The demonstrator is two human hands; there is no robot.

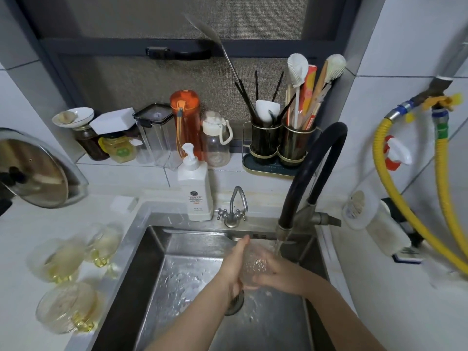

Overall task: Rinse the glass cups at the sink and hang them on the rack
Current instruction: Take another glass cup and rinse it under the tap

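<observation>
Wet steel sink (pixel 152 249) — clear glass cup (pixel 253 269)

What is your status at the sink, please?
Both hands, left hand and right hand, holding glass cup beside running faucet. Three cups waiting. Nothing obstructing.
</observation>
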